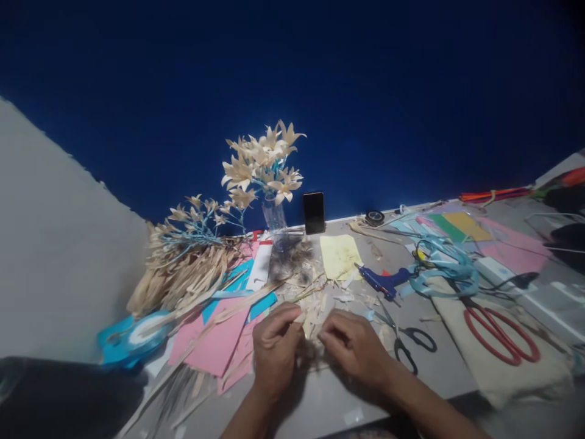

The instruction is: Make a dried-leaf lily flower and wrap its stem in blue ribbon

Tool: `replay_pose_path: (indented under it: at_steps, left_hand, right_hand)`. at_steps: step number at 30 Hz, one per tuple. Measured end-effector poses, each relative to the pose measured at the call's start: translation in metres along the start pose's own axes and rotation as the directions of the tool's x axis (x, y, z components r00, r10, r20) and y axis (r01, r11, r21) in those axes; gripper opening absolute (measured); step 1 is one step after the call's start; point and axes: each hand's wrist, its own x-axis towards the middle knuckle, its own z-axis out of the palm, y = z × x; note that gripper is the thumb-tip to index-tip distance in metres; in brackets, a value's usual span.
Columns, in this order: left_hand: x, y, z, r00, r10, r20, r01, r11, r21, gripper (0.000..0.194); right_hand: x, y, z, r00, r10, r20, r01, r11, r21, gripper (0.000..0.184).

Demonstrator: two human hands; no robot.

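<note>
My left hand (278,352) is closed, fingers curled against the thumb, over the front middle of the table. Opposite it, a small gap away, my right hand (357,349) is closed too, thumb against fingertips. Whatever the fingers pinch, if anything, is too small or blurred to make out. Pale husk scraps (315,308) lie just behind and between both hands. Right of my right hand lie black-handled scissors (404,338) with their blades apart, and beyond them a blue glue gun (384,280). Pink paper (219,335) lies left of my left hand.
A clear vase (274,219) of cream husk flowers (262,158) stands at the back beside an upright phone (314,212). Dried husks (183,274) are heaped left, near a blue tape roll (148,329). Rightward are blue ribbon (443,268) and red-handled scissors (503,335) on cloth.
</note>
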Motion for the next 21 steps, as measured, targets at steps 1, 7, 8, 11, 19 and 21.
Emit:
replay_pose_path:
  at_steps: [1, 7, 8, 11, 19, 21]
  left_hand:
    - [0.005, 0.000, -0.002, 1.000, 0.011, 0.001, -0.011, 1.000, -0.011, 0.005]
    - [0.024, -0.007, 0.005, 0.986, -0.164, 0.040, 0.169, 0.973, -0.156, 0.009]
    - [0.026, -0.011, 0.007, 0.984, -0.178, 0.014, 0.178, 0.972, -0.151, 0.008]
    - [0.030, -0.022, 0.009, 0.982, -0.174, -0.067, 0.168, 0.982, -0.086, 0.006]
    - [0.037, -0.030, 0.009, 0.997, -0.061, -0.048, 0.063, 0.997, 0.050, 0.007]
    - [0.039, -0.030, 0.009, 0.998, -0.043, -0.038, 0.046, 0.996, 0.081, 0.009]
  right_hand:
    - [0.005, 0.002, -0.002, 0.997, -0.056, 0.049, 0.059, 0.996, -0.064, 0.016]
    - [0.033, 0.008, -0.011, 0.959, -0.160, 0.235, 0.233, 0.917, -0.324, 0.010]
    - [0.036, 0.010, -0.010, 0.954, -0.170, 0.248, 0.250, 0.907, -0.340, 0.010]
    - [0.040, 0.019, 0.000, 0.942, -0.222, 0.252, 0.298, 0.899, -0.320, 0.013]
    - [0.041, 0.047, 0.019, 0.948, -0.301, 0.104, 0.318, 0.912, -0.259, 0.023]
    - [0.040, 0.050, 0.018, 0.944, -0.314, 0.101, 0.329, 0.913, -0.243, 0.023]
